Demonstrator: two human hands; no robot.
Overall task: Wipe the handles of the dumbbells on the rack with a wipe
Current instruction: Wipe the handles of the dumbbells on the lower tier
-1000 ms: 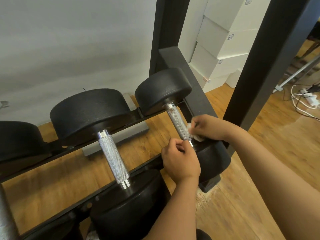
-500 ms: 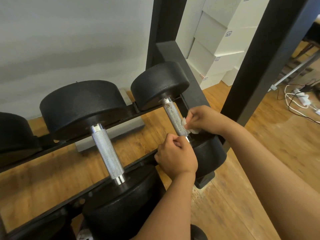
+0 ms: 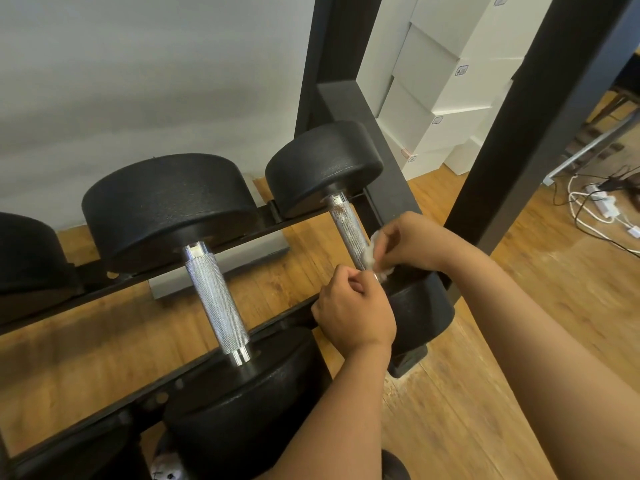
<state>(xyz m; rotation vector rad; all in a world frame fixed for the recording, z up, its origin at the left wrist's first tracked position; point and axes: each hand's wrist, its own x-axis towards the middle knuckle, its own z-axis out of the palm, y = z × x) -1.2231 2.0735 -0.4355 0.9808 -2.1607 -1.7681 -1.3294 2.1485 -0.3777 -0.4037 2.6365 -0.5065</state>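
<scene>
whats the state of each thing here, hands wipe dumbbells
right hand, pinches the wipe against the small handle
left hand, fingers curled round the small handle's near end
wipe, bunched, touching the small handle
small handle, brown specks near its far end
big handle, bare, untouched
small dumbbell, lying on the rack
big dumbbell, lying on the rack

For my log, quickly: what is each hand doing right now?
Left hand: fingers curled round the dumbbell handle.
Right hand: pinches the wipe against that handle.
</scene>
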